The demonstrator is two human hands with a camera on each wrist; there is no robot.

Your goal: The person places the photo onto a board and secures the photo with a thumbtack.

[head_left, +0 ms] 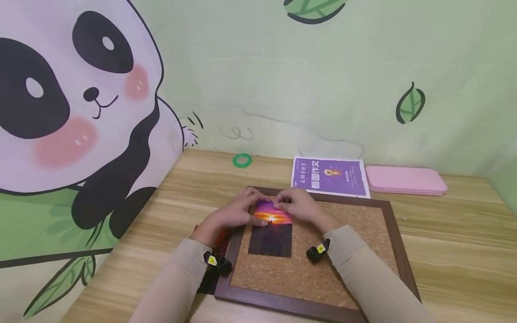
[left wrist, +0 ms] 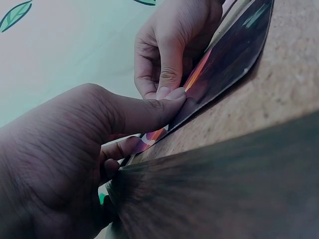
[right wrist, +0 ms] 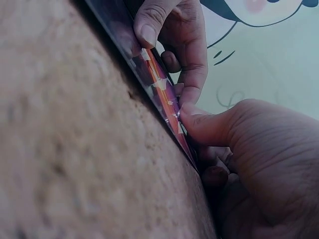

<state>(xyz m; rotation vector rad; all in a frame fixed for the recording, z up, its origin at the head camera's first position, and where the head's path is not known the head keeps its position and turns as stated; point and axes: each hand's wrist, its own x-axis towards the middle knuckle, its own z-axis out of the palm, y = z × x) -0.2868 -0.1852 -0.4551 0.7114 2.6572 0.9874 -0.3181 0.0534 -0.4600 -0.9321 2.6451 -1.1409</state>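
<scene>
A sunset photo, dark in its lower half, lies on the left part of a cork board with a brown frame. My left hand rests at the photo's upper left, thumb stretched over its surface and fingers at the top edge. With thumb and forefinger, my right hand pinches the photo's top edge near the right corner. In the left wrist view the two thumbs nearly meet over the photo. Whether a small thing sits between the right fingertips cannot be seen.
Another dark and red picture lies beside the frame's left side, partly hidden by my left arm. Behind the board are a green ring, a purple-covered book and a pink case. A tiny object lies right of the frame.
</scene>
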